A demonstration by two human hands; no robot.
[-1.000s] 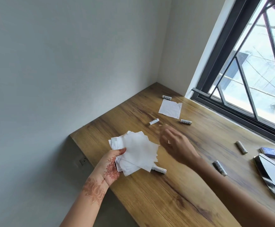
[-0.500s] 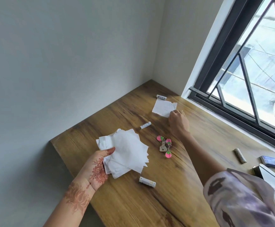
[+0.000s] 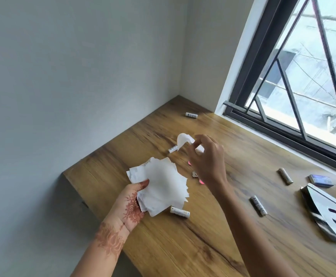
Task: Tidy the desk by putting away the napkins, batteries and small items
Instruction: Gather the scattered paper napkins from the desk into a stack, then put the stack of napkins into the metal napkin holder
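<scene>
My left hand (image 3: pixel 131 202) grips a fanned stack of white napkins (image 3: pixel 163 186) above the near left part of the wooden desk (image 3: pixel 213 236). My right hand (image 3: pixel 205 158) pinches a single white napkin (image 3: pixel 183 139), lifted off the desk and curling just beyond the stack. Several white batteries lie scattered: one at the far corner (image 3: pixel 191 115), one left of the lifted napkin (image 3: pixel 172 149), one under the stack's edge (image 3: pixel 180 211), two on the right (image 3: pixel 258 205) (image 3: pixel 285 175). A pink keychain (image 3: pixel 198 176) is mostly hidden behind my right hand.
A small blue box (image 3: pixel 321 180) and a shiny silver napkin holder (image 3: pixel 329 212) sit at the right edge. A barred window (image 3: pixel 295 80) runs along the far right side. The desk ends at white walls at the back and left.
My right hand has picked the single napkin up from the far part of the desk and drawn it back toward the stack. The left hand keeps holding the stack.
</scene>
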